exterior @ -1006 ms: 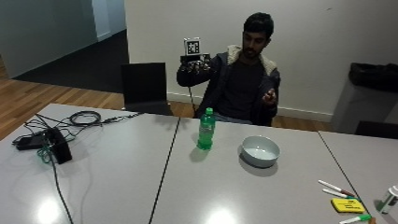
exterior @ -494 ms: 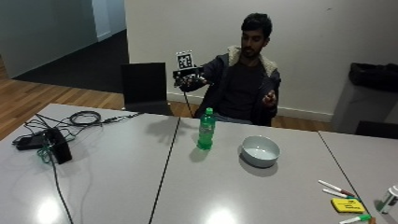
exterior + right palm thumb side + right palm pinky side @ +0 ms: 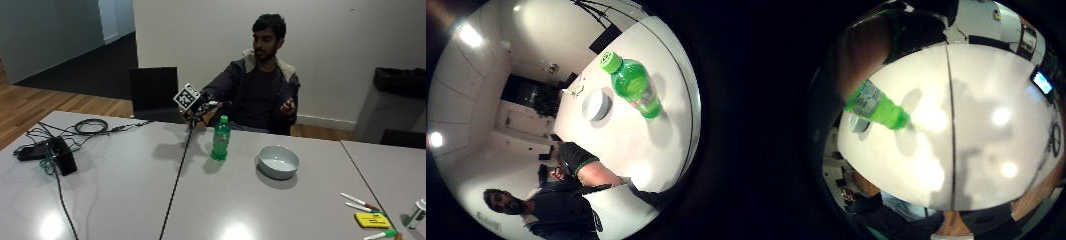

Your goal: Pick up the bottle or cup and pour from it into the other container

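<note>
Green bottle [image 3: 220, 139] upright, capped, bowl [image 3: 278, 161] at its 4 o'clock | your gloved hand [image 3: 200, 106] near its cap, finger state unclear | likely light, smooth plastic: grip mid-body.

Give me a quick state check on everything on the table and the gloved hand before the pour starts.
Green bottle: upright on the table, cap on, not held.
White bowl: upright beside the bottle, apart from it; looks empty.
Right hand: in the air near the bottle, not touching it; finger pose unclear.
Markers: lying flat near the table's corner.
Cables: lying loose on the far end of the table.
</note>
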